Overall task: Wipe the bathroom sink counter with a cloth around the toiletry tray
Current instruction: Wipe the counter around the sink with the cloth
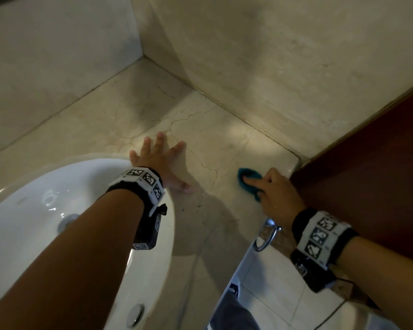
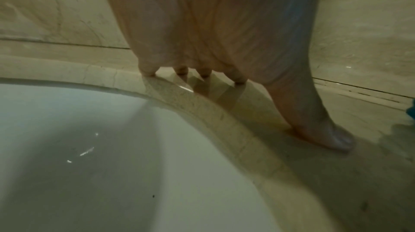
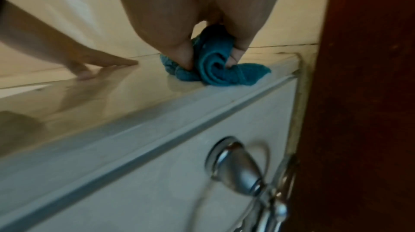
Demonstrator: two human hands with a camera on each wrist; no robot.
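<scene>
A small teal cloth [image 1: 247, 181] lies bunched on the beige marble counter [image 1: 210, 139] near its front right corner. My right hand [image 1: 270, 186] grips the cloth [image 3: 215, 65], fingers curled round it and the forefinger pressing it down. My left hand [image 1: 160, 158] rests flat on the counter just right of the white sink basin [image 1: 34, 210], fingers spread and fingertips [image 2: 239, 78] touching the stone. No toiletry tray shows in any view.
Marble walls [image 1: 272, 55] close the counter at the back and right. A dark red-brown door [image 1: 367, 175] stands beside the right hand. A chrome towel ring [image 3: 244, 170] hangs on the counter's front face. The basin has a chrome drain [image 1: 67, 221].
</scene>
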